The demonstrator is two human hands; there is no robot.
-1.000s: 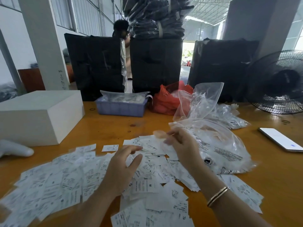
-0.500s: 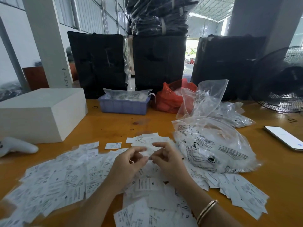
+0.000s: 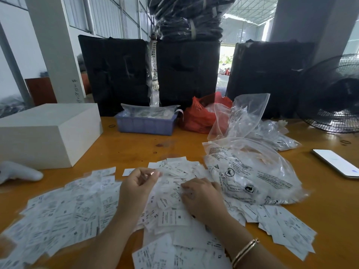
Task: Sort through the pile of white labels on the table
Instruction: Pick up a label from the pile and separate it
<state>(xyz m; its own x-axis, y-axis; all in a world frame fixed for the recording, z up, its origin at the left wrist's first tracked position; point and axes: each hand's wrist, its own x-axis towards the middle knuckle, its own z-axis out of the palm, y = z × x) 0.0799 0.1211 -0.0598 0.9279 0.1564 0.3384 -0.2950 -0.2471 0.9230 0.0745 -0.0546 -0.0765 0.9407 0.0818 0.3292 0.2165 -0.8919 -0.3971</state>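
Pile of white labels spread flat over near half of wooden table, thin paper slips with black print and size letters, many overlapping, left part blurred; more slips fan out near right edge under the bag. Left hand raised just above pile centre, fingers curled in, thumb and fingertips pinched together; something small may sit between them, cannot tell what. Right hand palm down on the labels, fingers bent and pressing into the heap, gripping nothing that shows; gold bangle on that wrist. Clear plastic bag with black printed text lies just beside right hand, crinkly, stuffed with white contents, resting on some labels. Behind it an upright open clear bag and more crumpled clear bags. Red plastic bag next to blue plastic basket at far table edge. White rectangular box at left, matte, sharp-edged; rounded white object in front of it. Phone flat at right, screen lit. Black fan far right. Three black wrapped bundles stand behind table
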